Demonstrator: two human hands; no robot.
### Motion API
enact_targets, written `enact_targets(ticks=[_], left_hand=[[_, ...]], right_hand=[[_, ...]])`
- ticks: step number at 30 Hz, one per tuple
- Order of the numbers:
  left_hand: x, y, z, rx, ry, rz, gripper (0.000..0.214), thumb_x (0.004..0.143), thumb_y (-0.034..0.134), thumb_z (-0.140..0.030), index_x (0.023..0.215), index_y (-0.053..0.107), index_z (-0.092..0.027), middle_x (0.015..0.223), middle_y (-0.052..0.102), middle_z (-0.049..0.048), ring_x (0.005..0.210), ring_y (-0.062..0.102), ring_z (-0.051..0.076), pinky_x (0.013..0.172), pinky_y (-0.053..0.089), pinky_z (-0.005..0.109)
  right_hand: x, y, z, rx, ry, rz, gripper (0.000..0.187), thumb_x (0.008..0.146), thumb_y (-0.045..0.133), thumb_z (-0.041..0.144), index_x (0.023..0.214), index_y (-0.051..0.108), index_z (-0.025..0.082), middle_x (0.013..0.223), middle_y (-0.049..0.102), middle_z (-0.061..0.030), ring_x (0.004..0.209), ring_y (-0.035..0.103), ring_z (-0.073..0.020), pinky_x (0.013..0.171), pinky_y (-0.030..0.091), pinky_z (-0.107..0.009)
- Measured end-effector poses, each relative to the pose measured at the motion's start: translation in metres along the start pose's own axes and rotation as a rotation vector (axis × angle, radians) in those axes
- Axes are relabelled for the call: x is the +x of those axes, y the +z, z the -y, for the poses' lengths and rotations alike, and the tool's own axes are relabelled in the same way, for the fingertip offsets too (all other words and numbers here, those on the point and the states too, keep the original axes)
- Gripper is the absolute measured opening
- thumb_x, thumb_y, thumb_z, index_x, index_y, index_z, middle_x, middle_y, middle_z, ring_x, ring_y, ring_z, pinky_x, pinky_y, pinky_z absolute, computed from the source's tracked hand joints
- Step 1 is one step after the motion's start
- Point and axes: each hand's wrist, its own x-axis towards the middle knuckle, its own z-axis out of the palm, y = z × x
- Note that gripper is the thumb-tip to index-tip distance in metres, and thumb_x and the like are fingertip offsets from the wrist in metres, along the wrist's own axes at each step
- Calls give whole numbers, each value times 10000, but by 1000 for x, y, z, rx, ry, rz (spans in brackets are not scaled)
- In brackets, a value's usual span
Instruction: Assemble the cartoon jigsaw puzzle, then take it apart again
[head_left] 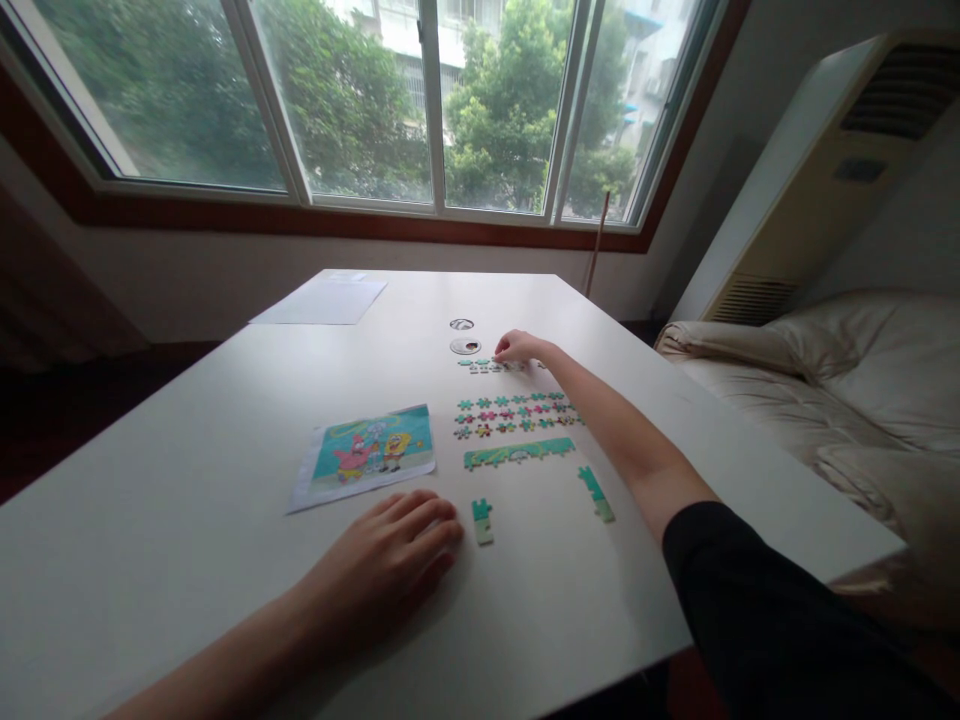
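Your left hand [397,560] lies flat on the bench [187,480] near the front edge, grip spread, fingertips just beside a small joined piece [482,521]. Your right hand [519,347] is stretched far out, fingers curled over the far loose pieces [484,366]; can't tell if that grip pinches one. Between the hands are sorted pieces [514,413] in rows, an edge strip [517,454] and another joined bit [596,493]. The reference picture [367,455] sits left of them. There's bare bench on the left side and far end. The bed [825,400] is close past the right edge.
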Motion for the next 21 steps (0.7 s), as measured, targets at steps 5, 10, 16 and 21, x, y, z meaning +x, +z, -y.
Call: enact_targets(ticks=[5, 10, 16, 21], left_hand=[[0, 1, 1, -2, 0, 13, 211, 861, 414, -134, 992, 570, -191, 986, 617, 70, 923, 549, 206, 788, 487, 352], [0, 1, 0, -5, -3, -4, 202, 858, 421, -145, 984, 571, -195, 981, 621, 65, 916, 555, 205, 778, 492, 348], [-1, -1, 0, -6, -6, 18, 213, 855, 432, -153, 1007, 573, -198, 998, 619, 66, 932, 555, 198, 792, 488, 332], [0, 0, 0, 6, 0, 12, 208, 860, 421, -150, 995, 575, -190, 990, 620, 70, 923, 557, 200, 787, 489, 337]], right_hand=[[1, -2, 7, 36, 34, 37, 211, 668, 719, 257, 836, 685, 134, 685, 660, -35, 497, 545, -91, 483, 463, -202], [-2, 1, 15, 76, -5, 27, 188, 687, 698, 225, 839, 664, 120, 657, 648, -32, 495, 536, -91, 491, 448, -209], [-26, -2, 23, 119, -159, -153, 203, 731, 653, 209, 908, 628, 115, 883, 660, -60, 726, 571, -95, 641, 424, -193], [-93, -1, 27, 169, -313, -123, 186, 735, 645, 245, 878, 633, 126, 793, 650, -27, 682, 555, -83, 618, 415, -193]])
